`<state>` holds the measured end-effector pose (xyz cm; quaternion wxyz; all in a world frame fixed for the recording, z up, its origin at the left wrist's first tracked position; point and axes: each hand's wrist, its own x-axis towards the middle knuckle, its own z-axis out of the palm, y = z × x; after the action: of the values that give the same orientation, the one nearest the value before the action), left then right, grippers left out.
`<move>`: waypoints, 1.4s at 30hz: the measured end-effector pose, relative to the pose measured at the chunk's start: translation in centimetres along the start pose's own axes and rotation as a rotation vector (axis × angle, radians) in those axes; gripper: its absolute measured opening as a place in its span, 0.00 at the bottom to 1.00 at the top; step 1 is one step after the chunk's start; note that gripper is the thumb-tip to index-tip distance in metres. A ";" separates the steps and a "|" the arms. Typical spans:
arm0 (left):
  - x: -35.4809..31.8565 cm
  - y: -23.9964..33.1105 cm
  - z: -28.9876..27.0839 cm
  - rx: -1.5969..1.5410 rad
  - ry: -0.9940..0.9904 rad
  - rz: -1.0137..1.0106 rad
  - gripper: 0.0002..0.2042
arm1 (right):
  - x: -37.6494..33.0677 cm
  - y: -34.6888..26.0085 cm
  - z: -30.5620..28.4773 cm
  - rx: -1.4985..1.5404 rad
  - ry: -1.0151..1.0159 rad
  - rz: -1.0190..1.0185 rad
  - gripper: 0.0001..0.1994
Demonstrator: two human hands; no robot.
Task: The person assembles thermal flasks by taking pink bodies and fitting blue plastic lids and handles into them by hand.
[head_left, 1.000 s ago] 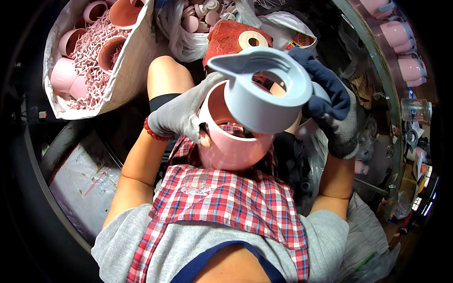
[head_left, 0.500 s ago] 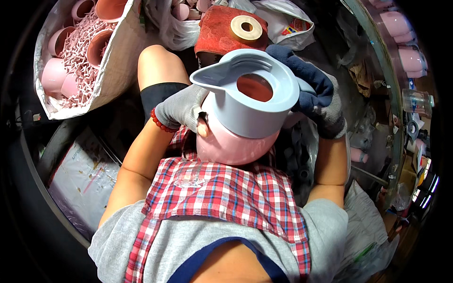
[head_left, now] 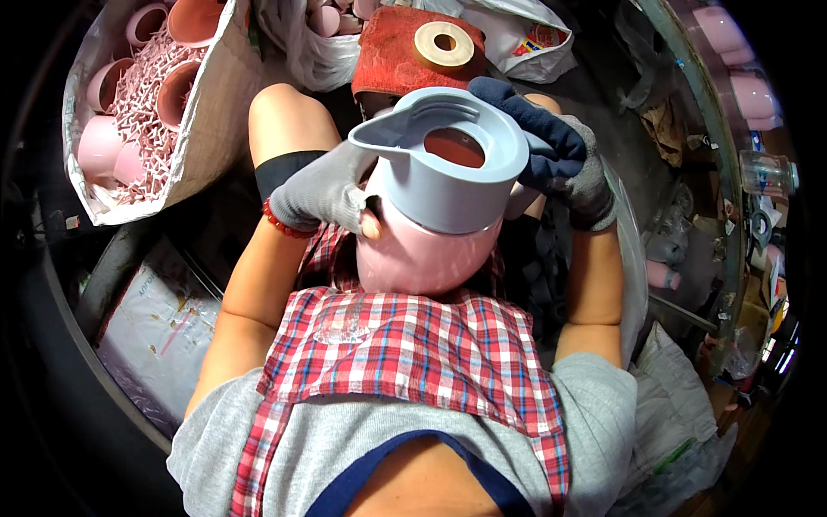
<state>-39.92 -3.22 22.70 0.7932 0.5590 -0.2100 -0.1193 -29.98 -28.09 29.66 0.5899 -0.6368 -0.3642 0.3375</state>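
Observation:
A pink jug [head_left: 422,258] with a light blue-grey spouted collar [head_left: 444,196] stands in my lap, its spout to the left and its round top opening showing a reddish inside. My left hand [head_left: 323,191], in a grey glove with a bare fingertip showing, grips the jug's left side below the spout. On the right, my right hand [head_left: 560,155], in a dark blue and grey glove, is closed round the handle side of the collar. Its fingers partly hide the handle.
A white sack [head_left: 194,146] of pink cups and small pink pieces stands at the far left. Ahead lie a red block [head_left: 388,65] with a cream ring [head_left: 444,43] on it and a white plastic bag [head_left: 525,43]. Pink jugs [head_left: 749,95] line a shelf at the right.
The jug has tipped slightly and its top has shifted a little to the left. My right hand has moved slightly left and up with it; both hands keep their hold.

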 end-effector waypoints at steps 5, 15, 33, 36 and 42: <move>1.2 1.7 -0.1 0.661 0.085 0.160 0.56 | 1.3 0.4 0.3 0.146 0.013 -0.007 0.32; -0.1 2.3 -0.7 0.084 0.625 0.157 0.53 | 9.9 9.2 -7.8 -0.035 0.440 -0.059 0.20; 12.1 0.7 -9.8 0.657 0.468 0.588 0.55 | 15.8 11.8 -17.7 -0.742 0.649 -0.122 0.34; 12.8 -1.3 -11.1 0.656 0.410 0.480 0.55 | 15.6 -1.5 -14.0 -0.659 0.667 -0.471 0.26; 12.6 -1.2 -10.2 0.669 0.434 0.482 0.56 | 14.9 -6.2 -5.5 -1.108 0.528 -0.894 0.29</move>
<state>-23.99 -0.50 21.16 0.5999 0.7315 -0.1899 0.2626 -18.11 -17.83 36.25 0.3319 -0.6915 -0.5504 -0.3296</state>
